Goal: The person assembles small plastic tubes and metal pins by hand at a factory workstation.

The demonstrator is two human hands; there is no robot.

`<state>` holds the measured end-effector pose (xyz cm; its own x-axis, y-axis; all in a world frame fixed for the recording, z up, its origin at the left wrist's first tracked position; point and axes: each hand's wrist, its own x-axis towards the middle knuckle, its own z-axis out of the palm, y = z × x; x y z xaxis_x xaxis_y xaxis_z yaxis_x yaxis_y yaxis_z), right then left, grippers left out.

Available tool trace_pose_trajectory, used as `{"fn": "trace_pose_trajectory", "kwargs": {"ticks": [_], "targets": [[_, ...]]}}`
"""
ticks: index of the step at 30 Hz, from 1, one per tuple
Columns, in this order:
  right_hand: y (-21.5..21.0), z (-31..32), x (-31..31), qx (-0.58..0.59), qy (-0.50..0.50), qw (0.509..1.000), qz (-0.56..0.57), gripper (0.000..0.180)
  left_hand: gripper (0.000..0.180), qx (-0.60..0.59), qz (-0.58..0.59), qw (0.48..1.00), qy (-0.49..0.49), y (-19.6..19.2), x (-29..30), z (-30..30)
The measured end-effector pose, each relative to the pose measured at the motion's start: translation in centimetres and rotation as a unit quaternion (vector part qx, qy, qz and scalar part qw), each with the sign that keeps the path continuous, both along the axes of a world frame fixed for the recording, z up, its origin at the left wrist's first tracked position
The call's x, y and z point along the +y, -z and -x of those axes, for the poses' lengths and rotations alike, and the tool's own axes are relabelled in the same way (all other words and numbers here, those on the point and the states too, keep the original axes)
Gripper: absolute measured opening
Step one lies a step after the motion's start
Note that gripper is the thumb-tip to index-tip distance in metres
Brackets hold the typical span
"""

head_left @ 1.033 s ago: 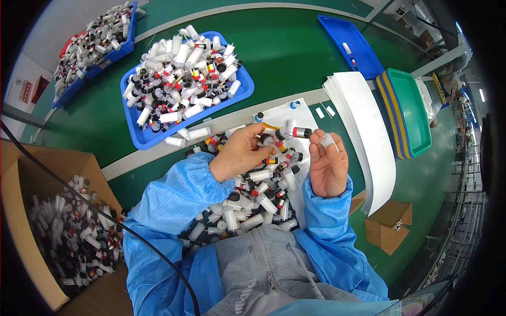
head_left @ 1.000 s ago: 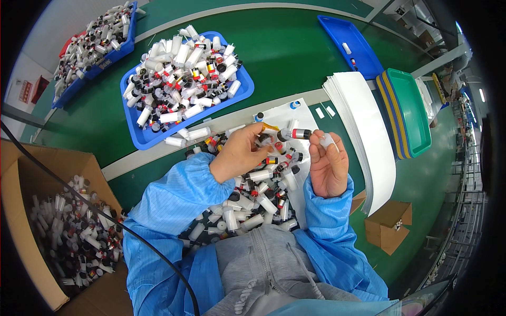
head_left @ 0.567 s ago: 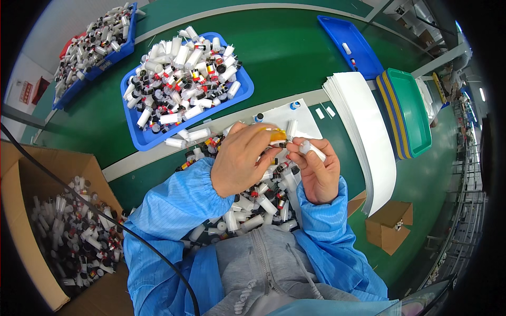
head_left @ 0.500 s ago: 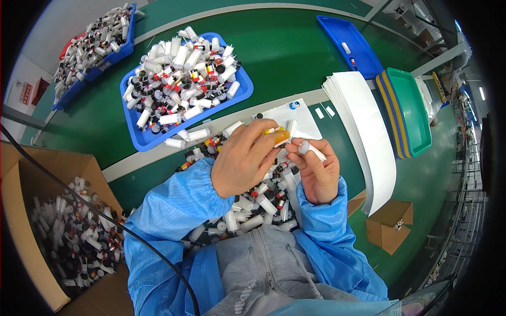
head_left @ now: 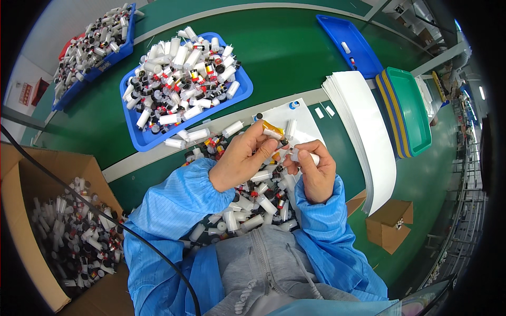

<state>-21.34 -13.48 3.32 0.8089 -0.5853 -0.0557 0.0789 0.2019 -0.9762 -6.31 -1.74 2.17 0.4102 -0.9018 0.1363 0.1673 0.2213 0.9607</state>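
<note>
Pinching a yellow piece [head_left: 272,128] in the left hand [head_left: 243,160] and gripping a white tube [head_left: 304,156] in the right hand [head_left: 315,176], a worker is best aligning both squarely above the counter's [head_left: 295,58] vial pile [head_left: 253,197].

Factory assembly line, green workbench [head_left: 295,47], blue trays [head_left: 240,95] heaped with small vials, carton [head_left: 31,253] of more, blue work sleeves

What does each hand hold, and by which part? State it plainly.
The right hand grips a small white tube around its middle. The left hand pinches a small yellow piece at its end between thumb and fingertips.
</note>
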Motion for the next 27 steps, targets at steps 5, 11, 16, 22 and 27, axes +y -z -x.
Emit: {"fn": "trace_pose_trajectory", "kwargs": {"ticks": [5, 11, 16, 22, 27], "targets": [[0.3, -0.2, 0.0, 0.023, 0.02, 0.999, 0.032, 0.015, 0.028, 0.061, -0.012, 0.998, 0.015, 0.0, 0.5, -0.1], [-0.6, -0.1, -0.1, 0.004, 0.053, 0.997, 0.051, 0.026, 0.032, 0.232, -0.121, 0.952, 0.156, -0.9, 0.6, -1.5], [0.0, 0.3, -2.9, 0.03, 0.043, 0.97, 0.238, 0.045, 0.031, 0.305, -0.165, 0.905, 0.247, -0.9, 0.6, -1.3], [1.9, 4.5, -7.8, 0.131, 0.067, 0.902, 0.406, 0.02, 0.035, 0.405, -0.102, 0.884, 0.208, -1.0, 0.4, -1.4], [3.9, 7.9, -7.3, 0.189, 0.019, 0.884, 0.428, 0.021, 0.034, 0.44, -0.086, 0.888, 0.098, 0.5, -0.1, -0.9]]}}
